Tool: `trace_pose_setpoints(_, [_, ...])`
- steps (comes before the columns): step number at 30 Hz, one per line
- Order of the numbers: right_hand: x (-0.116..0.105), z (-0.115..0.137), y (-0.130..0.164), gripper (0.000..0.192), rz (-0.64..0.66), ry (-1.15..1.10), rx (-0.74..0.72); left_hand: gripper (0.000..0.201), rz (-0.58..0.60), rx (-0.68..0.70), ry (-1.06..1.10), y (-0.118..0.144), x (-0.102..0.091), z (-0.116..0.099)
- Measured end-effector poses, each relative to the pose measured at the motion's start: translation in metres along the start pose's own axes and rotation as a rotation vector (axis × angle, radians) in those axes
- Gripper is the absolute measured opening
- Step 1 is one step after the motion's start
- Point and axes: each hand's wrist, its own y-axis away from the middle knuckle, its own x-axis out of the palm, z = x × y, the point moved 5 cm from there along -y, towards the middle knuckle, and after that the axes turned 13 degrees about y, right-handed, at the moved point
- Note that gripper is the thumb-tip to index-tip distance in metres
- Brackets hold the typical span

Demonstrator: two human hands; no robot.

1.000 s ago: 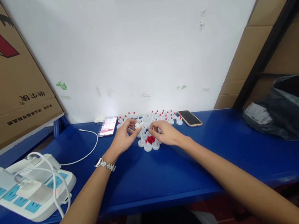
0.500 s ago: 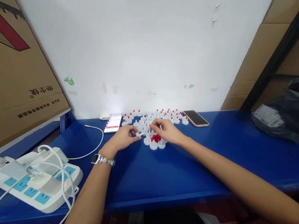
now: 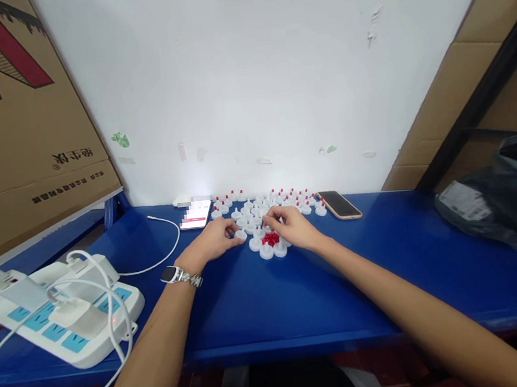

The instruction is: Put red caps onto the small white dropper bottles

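Note:
My left hand (image 3: 219, 237) is closed, its thumb and fingers pinching a white nozzle cap (image 3: 240, 236) by the edge, just above the blue table (image 3: 270, 303). Pinched closed beside it, my right hand (image 3: 292, 224) hovers over the near caps; whatever its fingertips hold is too small to make out. Beneath it lies a heap of small red tips (image 3: 271, 239), ringed by white nozzle caps (image 3: 266, 252). More white caps without tips (image 3: 248, 219) crowd behind my hands. Farther back, several caps with red tips (image 3: 306, 204) stand upright near the wall.
A lit phone (image 3: 196, 214) lies left of the caps and a dark-screened phone (image 3: 340, 204) right of them. A power strip (image 3: 82, 335) with white cables fills the left front. A cardboard box (image 3: 30, 131) stands at left, a black plastic bag (image 3: 503, 192) at far right.
The cap in my left hand has turned from nearly edge-on to showing its round face. Both hands stay almost in place, with the right one still pinched over the caps.

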Motion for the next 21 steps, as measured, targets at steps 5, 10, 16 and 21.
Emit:
trace_pose_setpoints(5, [0.001,-0.001,0.000,0.027,0.011,0.003,0.001,0.032,-0.038,0.021,-0.020,0.001,-0.002,0.000])
trace_pose_setpoints(10, [-0.005,0.000,-0.005,0.026,-0.029,0.015,0.001,0.034,0.002,-0.059,0.089,0.002,0.004,0.003])
trace_pose_setpoints(16, [-0.004,-0.011,-0.061,0.017,-0.103,0.274,0.036,0.027,0.057,-0.058,0.248,0.001,0.013,0.001])
trace_pose_setpoints(21, [0.020,-0.026,-0.129,0.024,0.049,0.637,0.170,0.020,-0.001,-0.057,0.169,0.001,0.004,0.001])
